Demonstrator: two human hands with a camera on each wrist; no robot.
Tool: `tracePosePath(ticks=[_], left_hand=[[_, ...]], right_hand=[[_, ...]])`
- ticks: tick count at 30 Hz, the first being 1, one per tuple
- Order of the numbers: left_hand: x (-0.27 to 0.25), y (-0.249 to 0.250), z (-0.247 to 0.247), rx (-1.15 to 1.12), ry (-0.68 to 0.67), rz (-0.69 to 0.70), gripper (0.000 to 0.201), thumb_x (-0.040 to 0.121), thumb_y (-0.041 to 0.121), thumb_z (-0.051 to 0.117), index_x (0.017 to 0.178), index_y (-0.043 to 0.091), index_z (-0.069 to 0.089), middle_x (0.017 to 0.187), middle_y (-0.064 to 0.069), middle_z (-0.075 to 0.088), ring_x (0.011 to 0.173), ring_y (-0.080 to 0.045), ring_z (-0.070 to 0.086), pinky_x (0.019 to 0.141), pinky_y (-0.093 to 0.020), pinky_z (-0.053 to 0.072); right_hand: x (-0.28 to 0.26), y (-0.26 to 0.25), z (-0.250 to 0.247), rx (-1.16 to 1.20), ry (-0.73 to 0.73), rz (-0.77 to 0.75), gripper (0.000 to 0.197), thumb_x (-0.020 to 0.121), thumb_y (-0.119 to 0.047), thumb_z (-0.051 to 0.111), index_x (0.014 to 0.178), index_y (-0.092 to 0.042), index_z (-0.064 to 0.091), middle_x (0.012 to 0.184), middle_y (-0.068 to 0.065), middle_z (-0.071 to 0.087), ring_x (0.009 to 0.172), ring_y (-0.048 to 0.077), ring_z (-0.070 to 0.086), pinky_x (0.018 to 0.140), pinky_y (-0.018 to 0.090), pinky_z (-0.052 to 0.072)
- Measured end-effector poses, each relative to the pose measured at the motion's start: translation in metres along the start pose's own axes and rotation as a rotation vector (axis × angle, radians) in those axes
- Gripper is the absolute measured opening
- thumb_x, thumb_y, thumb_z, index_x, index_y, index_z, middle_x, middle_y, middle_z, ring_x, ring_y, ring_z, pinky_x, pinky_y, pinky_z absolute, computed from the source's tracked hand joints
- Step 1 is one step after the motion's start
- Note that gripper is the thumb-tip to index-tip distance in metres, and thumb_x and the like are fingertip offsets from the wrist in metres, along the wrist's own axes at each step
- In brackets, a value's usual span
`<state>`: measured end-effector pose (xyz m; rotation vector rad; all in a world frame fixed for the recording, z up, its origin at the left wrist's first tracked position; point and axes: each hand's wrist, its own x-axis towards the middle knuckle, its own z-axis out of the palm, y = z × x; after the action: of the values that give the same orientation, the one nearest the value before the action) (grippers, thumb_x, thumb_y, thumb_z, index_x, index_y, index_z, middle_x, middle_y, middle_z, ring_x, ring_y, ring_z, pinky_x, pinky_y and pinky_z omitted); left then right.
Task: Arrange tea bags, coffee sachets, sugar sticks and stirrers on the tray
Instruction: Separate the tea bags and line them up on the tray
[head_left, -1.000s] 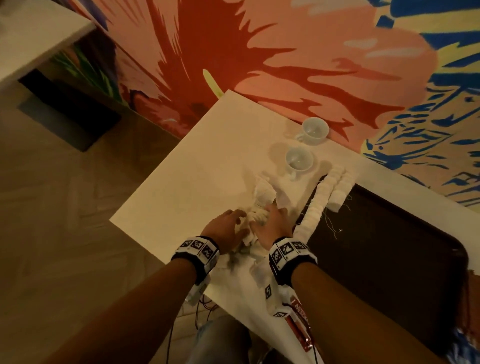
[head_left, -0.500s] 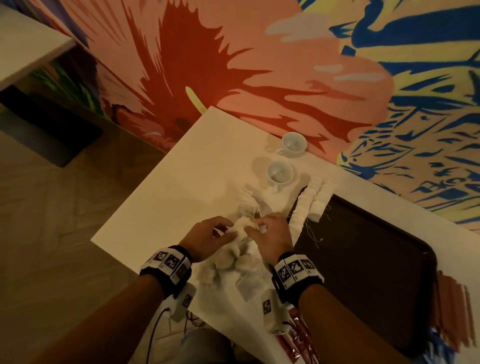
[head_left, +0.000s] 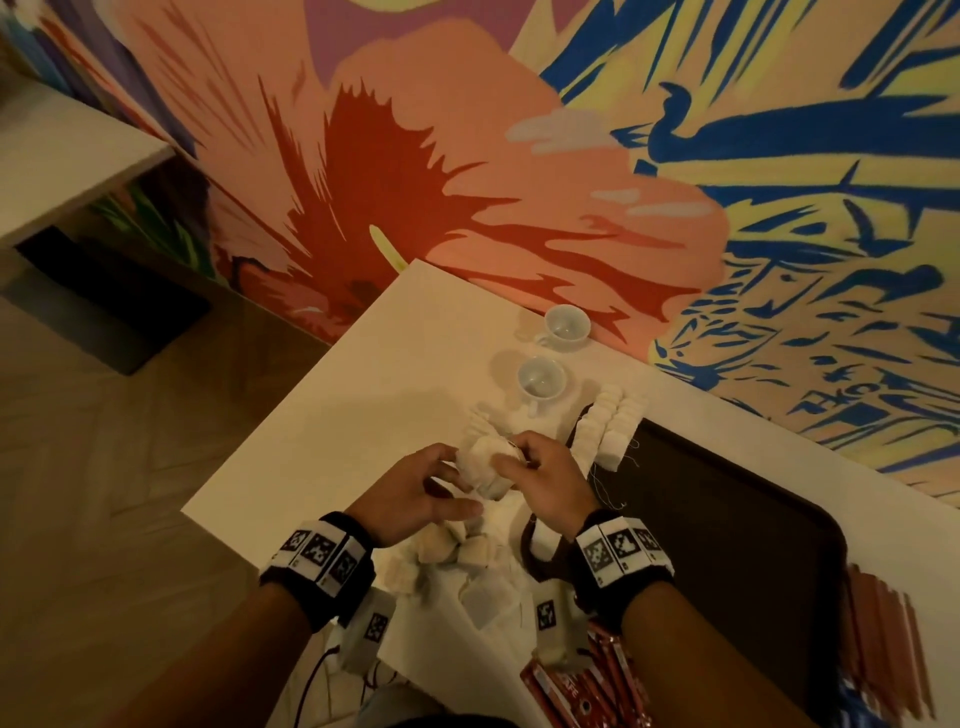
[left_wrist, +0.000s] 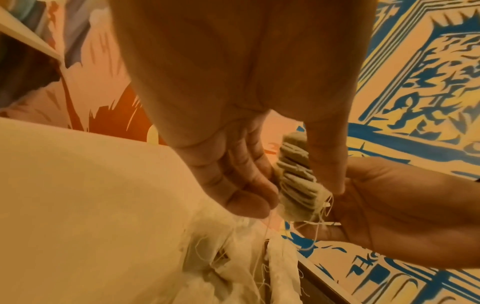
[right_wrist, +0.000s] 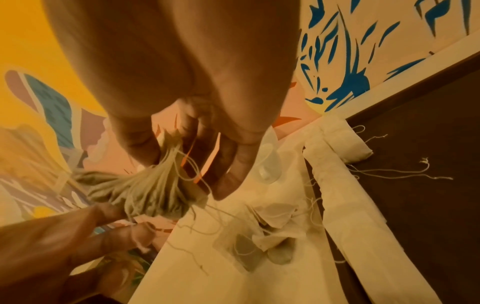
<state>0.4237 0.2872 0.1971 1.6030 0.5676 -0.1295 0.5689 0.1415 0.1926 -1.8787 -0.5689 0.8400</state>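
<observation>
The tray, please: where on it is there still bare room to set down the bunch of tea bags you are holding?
The tray is bare across its dark middle and right. Its far-left corner is crowded: rows of tea bags lie along that edge, strings trailing inward. Loose tea bags crowd the table below both hands.

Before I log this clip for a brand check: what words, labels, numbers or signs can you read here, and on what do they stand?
"FE": white letters on a red sachet at the table's near edge, likely the end of a longer word; the rest is cut off or blurred.
Wristband squares: black-and-white marker patterns, no letters or numbers.
Tea bags on the tray: no print visible.
Wall mural: painted shapes, no readable words.
</observation>
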Motion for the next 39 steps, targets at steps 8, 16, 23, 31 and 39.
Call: tracePosePath(ticks=[8,16,23,31,39], left_hand=[[-0.003,0.015,-0.001,0.206,0.002,0.107,0.08,0.076,0.025,0.087,0.138,0.045,0.041,0.133,0.015,0.044,0.107,-0.011,0.057,0.081,-0.029,0.057],[-0.01,0.044,0.019,0.043,0.079,0.235,0.018,0.092,0.021,0.072,0.106,0.01,0.068,0.094,-0.007,0.073,0.083,-0.026,0.07,0.075,-0.043,0.059],[-0.02,0.06,0.036,0.14,0.106,0.29,0.013,0.093,0.027,0.069,0.102,0.017,0.068,0.088,-0.003,0.073,0.079,-0.023,0.07,0.077,-0.048,0.058],[-0.034,0.076,0.043,0.144,0.087,0.218,0.025,0.096,0.038,0.065,0.096,0.014,0.073,0.083,-0.007,0.072,0.077,-0.021,0.071,0.079,-0.042,0.059],[-0.049,0.089,0.052,-0.165,0.141,0.188,0.014,0.095,0.008,0.062,0.104,0.0,0.068,0.097,-0.023,0.069,0.085,-0.027,0.067,0.075,-0.032,0.057]], right_hand=[[-0.004,-0.024,-0.022,0.33,-0.182,0.102,0.017,0.102,-0.007,0.054,0.104,-0.016,0.068,0.097,0.005,0.071,0.091,0.019,0.067,0.078,0.039,0.057],[-0.016,-0.035,-0.041,0.645,-0.279,0.151,0.021,0.103,-0.002,0.045,0.112,-0.008,0.063,0.109,0.021,0.061,0.096,0.032,0.058,0.084,0.047,0.053],[-0.039,-0.043,-0.048,0.668,-0.325,0.168,0.013,0.105,-0.007,0.044,0.113,-0.012,0.054,0.11,0.019,0.057,0.089,0.025,0.062,0.079,0.043,0.059],[-0.061,-0.037,-0.064,0.712,-0.238,0.214,0.031,0.103,0.002,0.042,0.123,-0.008,0.063,0.106,0.018,0.067,0.091,0.028,0.067,0.074,0.043,0.06],[-0.095,-0.021,-0.09,0.818,-0.123,0.222,0.032,0.104,0.002,0.034,0.097,-0.01,0.063,0.085,0.01,0.064,0.081,0.027,0.065,0.079,0.045,0.057]])
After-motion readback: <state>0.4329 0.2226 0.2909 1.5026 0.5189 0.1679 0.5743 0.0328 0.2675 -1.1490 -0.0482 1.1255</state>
